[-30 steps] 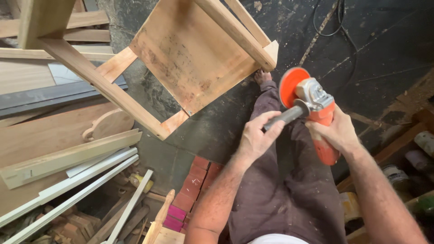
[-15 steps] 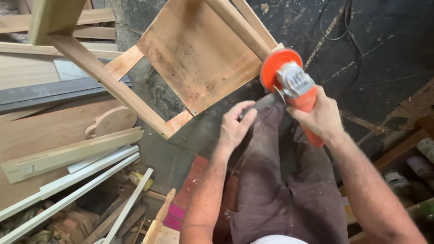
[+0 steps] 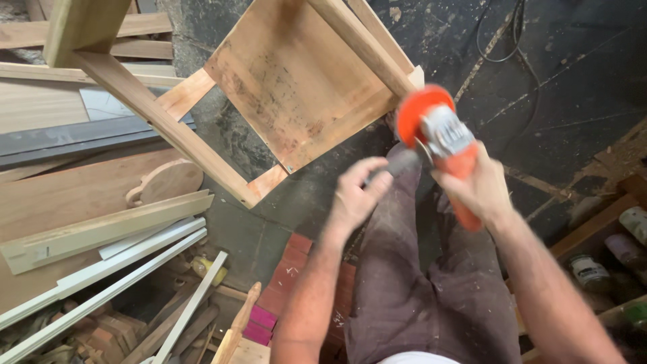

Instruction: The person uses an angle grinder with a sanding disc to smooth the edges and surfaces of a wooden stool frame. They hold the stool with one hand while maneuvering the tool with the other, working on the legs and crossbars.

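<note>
Both bare forearms reach forward from the bottom of the view, above the lap. The left hand point(image 3: 357, 192) is blurred; its fingers look loosely curled about the dark side handle of the orange angle grinder point(image 3: 445, 145), perhaps not fully closed. The right hand point(image 3: 480, 190) wraps firmly round the grinder's body, wrist straight, knuckles upward.

Orange angle grinder point(image 3: 450, 145), its disc just beside the upturned wooden stool's point(image 3: 296, 74) corner.
</note>
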